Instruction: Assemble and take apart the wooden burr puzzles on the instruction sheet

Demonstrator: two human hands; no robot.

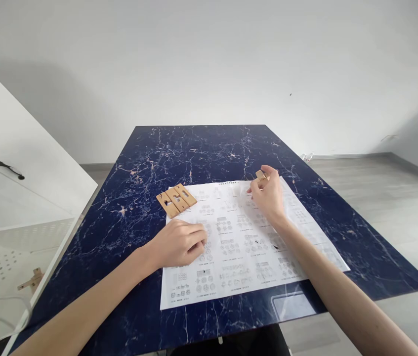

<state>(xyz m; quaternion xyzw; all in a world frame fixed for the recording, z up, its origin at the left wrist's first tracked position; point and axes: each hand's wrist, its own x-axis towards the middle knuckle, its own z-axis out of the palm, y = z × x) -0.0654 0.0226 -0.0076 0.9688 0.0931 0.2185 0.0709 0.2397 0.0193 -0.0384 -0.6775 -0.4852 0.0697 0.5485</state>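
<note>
A large white printed sheet [238, 269] with rows of small diagrams lies on the dark blue marbled table [127, 291]. My left hand [184, 243] rests on the sheet's left side with its fingers curled under; whatever they may hold is hidden. Just beyond it, flat wooden pieces [177, 200] with cut-out slots and handwritten numbers lie side by side over the sheet's upper left edge. Near the sheet's upper right edge, my right hand [269, 195] pinches a small wooden block [261, 174] between its fingers. Part of the block is covered by the fingers.
At the table's near edge lies a flat, shiny rectangular item [293, 306]. A white cabinet [20, 163] with a black handle [10, 169] stands at the left. Below it, a wooden cross-shaped piece [32, 280] sits by a perforated white surface. A pale wall rises behind the table.
</note>
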